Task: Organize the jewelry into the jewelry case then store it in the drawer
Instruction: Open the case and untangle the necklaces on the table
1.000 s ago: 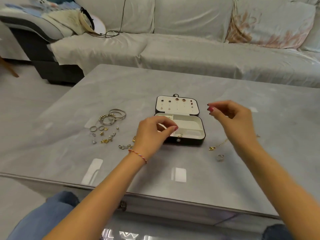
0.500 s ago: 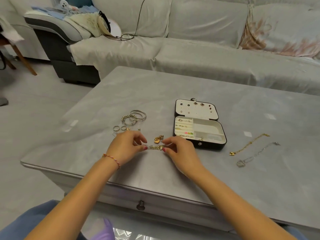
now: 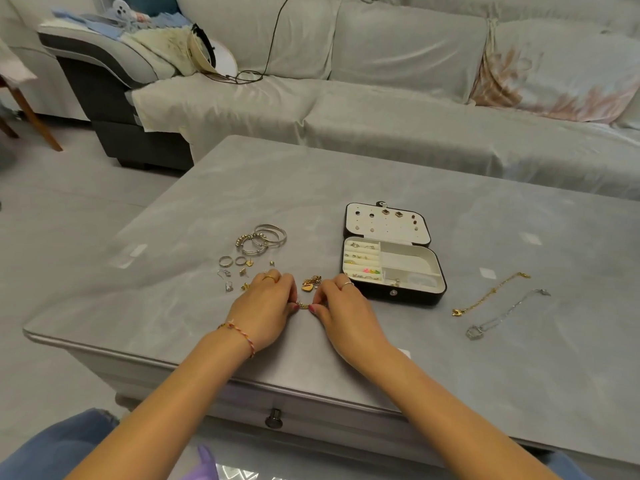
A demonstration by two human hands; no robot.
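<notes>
An open black jewelry case (image 3: pixel 393 292) with a white lining lies on the grey table (image 3: pixel 381 181); rings fill its left slots and studs sit in its lid. Just left of it, my left hand (image 3: pixel 265 308) and my right hand (image 3: pixel 341 308) each pinch one end of a small gold bracelet (image 3: pixel 304 305) held low over the table. A gold chain with a heart charm (image 3: pixel 310 284) lies bunched behind it. Silver bangles (image 3: pixel 263 238), rings and small earrings (image 3: pixel 235 271) lie at the left. A gold chain (image 3: pixel 491 294) and a silver chain (image 3: pixel 505 315) lie to the right.
A drawer knob (image 3: pixel 274 418) shows on the table's front below my arms. A pale sofa (image 3: pixel 381 98) with a floral pillow (image 3: pixel 561 74) runs behind the table. A dark-based chaise with cloths and a cable stands at the back left.
One second ago my left hand was over the case and my right hand was raised. Both have come down left of the case and pinched the small bracelet; since half a second ago they barely moved.
</notes>
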